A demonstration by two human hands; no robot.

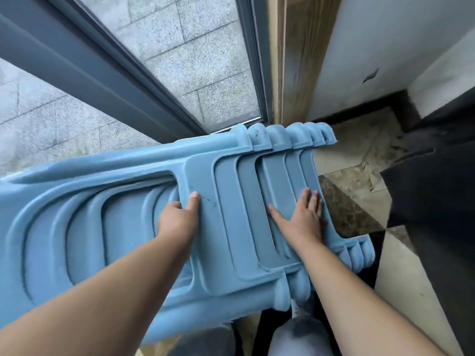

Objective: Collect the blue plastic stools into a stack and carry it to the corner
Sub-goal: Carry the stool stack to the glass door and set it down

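Left hand (180,217) grips a stool leg, right hand (300,217) flat on the tilted stack (231,201), feet toward two o'clock.

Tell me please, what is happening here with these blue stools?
A person holds a nested stack of blue plastic stools, tipped on its side with the legs pointing away. The left hand grips the edge of an opening in the outermost stool, thumb on top. The right hand lies flat on the stack near the leg ends. The stack is beside the glass door, close to the room's corner, and does not look set down yet.
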